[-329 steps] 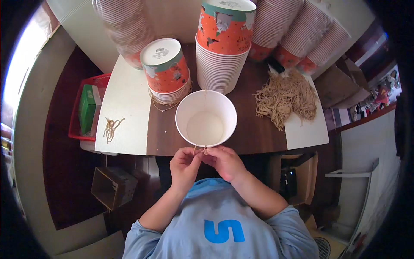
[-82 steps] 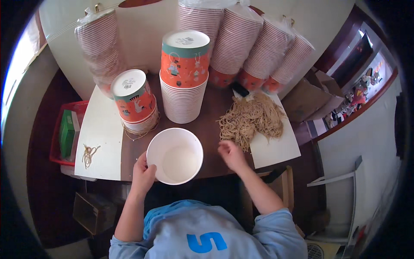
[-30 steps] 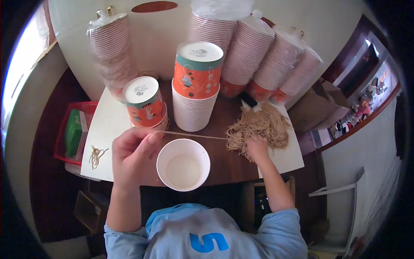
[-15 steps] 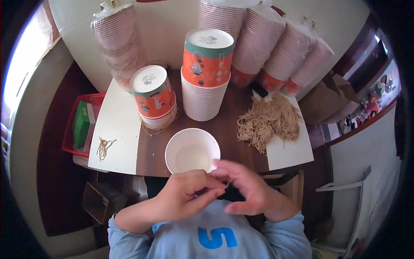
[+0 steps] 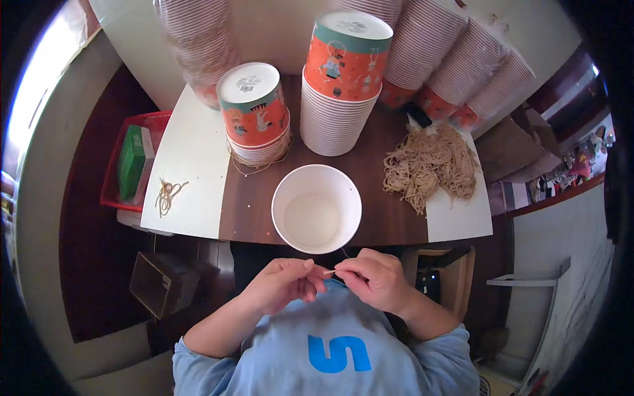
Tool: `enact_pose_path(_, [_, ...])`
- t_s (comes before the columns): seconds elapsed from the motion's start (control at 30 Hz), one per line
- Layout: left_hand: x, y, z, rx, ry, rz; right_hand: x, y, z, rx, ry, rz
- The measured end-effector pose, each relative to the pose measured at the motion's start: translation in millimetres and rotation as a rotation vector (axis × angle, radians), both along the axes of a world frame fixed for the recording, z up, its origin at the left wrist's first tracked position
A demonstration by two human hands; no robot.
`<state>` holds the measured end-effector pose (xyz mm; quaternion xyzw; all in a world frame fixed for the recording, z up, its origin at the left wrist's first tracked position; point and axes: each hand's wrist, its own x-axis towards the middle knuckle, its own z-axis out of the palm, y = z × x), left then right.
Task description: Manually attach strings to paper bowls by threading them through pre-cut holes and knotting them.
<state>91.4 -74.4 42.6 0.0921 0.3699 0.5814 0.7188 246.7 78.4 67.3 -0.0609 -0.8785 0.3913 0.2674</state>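
Observation:
A white paper bucket (image 5: 353, 208) stands mouth up at the table's front edge, with a small hole in its wall at the right. Just in front of it, my right hand (image 5: 376, 277) pinches a short pale piece of cord (image 5: 329, 272) between thumb and fingertips. My left hand (image 5: 287, 284) is open, its fingers loosely bent and apart, the index fingertip at the cord's end. A thin dark strand shows between the bucket's base and my right hand; I cannot tell whether it belongs to the cord.
Beyond the bucket stand a short stack (image 5: 254, 119) and a tall stack (image 5: 340, 119) of orange and green printed buckets, upside down. A tangled heap of tan cord (image 5: 429, 165) lies right, a few strands (image 5: 170, 197) left. Wrapped stacks (image 5: 422, 46) line the back. A red basket (image 5: 109, 178) sits left.
My right hand, spread before, has closed on the cord and moved down. My left hand has moved left and its fingers have loosened. The whole view has shifted, and the bucket shows more fully.

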Motion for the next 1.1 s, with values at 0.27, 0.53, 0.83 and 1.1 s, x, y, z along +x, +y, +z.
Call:
enact_pose_path(0.27, [7,1,1,-0.045,0.215,-0.105,1,-4,-7,0.042,-0.01,0.051])
enact_pose_path(0.53, [13,4,-5,0.04,0.403,-0.07,6,3,-3,0.053,-0.111,0.092])
enact_pose_path(0.83, [21,11,18,0.355,1.459,0.048,6,2,2,0.174,-0.125,0.104])
enact_pose_path(1.1, [-1,43,28,0.749,1.971,-0.137,9,15,-5,-0.766,-0.401,0.056])
